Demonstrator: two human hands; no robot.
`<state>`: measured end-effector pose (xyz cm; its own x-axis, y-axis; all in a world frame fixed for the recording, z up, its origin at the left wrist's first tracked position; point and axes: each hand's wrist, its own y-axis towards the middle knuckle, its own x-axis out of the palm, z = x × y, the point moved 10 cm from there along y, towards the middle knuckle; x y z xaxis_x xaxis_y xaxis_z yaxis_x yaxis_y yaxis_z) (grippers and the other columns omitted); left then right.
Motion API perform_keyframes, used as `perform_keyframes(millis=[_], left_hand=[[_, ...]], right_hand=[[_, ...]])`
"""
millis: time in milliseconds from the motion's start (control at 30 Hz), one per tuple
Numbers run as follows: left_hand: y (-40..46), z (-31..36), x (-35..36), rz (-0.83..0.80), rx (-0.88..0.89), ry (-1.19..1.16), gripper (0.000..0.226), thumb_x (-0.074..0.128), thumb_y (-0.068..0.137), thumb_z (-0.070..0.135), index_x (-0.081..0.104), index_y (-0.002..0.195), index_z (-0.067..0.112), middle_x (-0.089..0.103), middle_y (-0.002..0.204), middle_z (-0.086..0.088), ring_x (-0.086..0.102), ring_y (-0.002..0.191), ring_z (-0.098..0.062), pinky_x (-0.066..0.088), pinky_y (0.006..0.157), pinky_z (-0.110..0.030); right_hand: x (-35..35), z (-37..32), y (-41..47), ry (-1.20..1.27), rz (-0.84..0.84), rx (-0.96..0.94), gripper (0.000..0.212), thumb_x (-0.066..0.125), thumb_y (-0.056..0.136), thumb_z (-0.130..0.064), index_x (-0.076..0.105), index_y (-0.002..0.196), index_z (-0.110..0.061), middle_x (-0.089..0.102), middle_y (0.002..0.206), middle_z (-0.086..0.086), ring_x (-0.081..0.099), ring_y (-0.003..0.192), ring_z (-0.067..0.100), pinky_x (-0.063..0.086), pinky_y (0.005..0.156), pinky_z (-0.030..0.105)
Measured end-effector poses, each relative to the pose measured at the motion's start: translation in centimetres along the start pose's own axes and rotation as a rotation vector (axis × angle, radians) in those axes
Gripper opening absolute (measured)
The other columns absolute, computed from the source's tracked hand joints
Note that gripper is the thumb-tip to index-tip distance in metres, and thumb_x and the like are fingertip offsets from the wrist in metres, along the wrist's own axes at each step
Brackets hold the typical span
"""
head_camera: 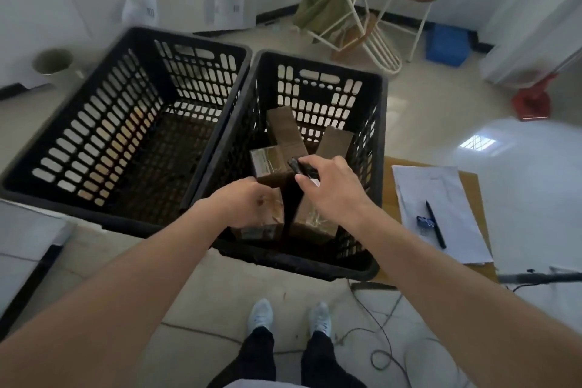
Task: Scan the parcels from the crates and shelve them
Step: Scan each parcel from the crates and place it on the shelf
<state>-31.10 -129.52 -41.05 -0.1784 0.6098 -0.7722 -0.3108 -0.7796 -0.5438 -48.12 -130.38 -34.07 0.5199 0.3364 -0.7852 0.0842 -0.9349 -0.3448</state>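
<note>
Right now my left hand (pixel 248 206) grips the near-left parcel (pixel 266 217) in the right crate (pixel 371 123), while my right hand (pixel 330 187) holds the scanner (pixel 299 167) above. With 5 parcels packed close, I risk scanning a neighbour's label.

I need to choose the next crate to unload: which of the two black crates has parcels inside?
The right crate, under both hands, holds several brown cardboard parcels. The left crate shows only its bare slotted bottom.
</note>
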Motion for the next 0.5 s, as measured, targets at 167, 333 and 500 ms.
perform_keyframes(millis=[167, 333, 500], left_hand=[[1.6, -1.5, 1.5, -0.035, -0.089, 0.131, 0.110, 0.085, 0.083, 0.024, 0.015, 0.161, 0.056, 0.041, 0.141, -0.001, 0.048, 0.121, -0.025, 0.053, 0.101, -0.043], [2.0, -1.3, -0.1, 0.021, -0.101, 0.114, 0.103, 0.084, 0.080, 0.043, 0.020, 0.160, 0.057, 0.046, 0.130, -0.005, 0.050, 0.115, -0.028, 0.053, 0.096, -0.044], [0.7, -0.9, -3.8, 0.075, -0.111, -0.064, 0.093, 0.084, 0.079, 0.044, 0.034, 0.158, 0.051, 0.053, 0.125, 0.002, 0.058, 0.104, -0.018, 0.054, 0.091, -0.037]], right_hand=[[0.7, 0.9, 1.0, 0.023, -0.043, -0.016, 0.044, 0.056, 0.106, -0.051, 0.052, 0.149, -0.046, 0.048, 0.137, 0.009, 0.055, 0.125, 0.041, 0.049, 0.108, 0.059], [0.2, 1.2, 1.4, 0.018, -0.057, -0.021, 0.044, 0.057, 0.106, -0.050, 0.053, 0.150, -0.043, 0.049, 0.136, 0.009, 0.058, 0.121, 0.036, 0.051, 0.107, 0.054], [-1.6, 0.0, 1.8, 0.032, -0.023, -0.078, 0.047, 0.057, 0.105, -0.051, 0.053, 0.151, -0.042, 0.049, 0.137, 0.009, 0.057, 0.123, 0.037, 0.050, 0.109, 0.053]])
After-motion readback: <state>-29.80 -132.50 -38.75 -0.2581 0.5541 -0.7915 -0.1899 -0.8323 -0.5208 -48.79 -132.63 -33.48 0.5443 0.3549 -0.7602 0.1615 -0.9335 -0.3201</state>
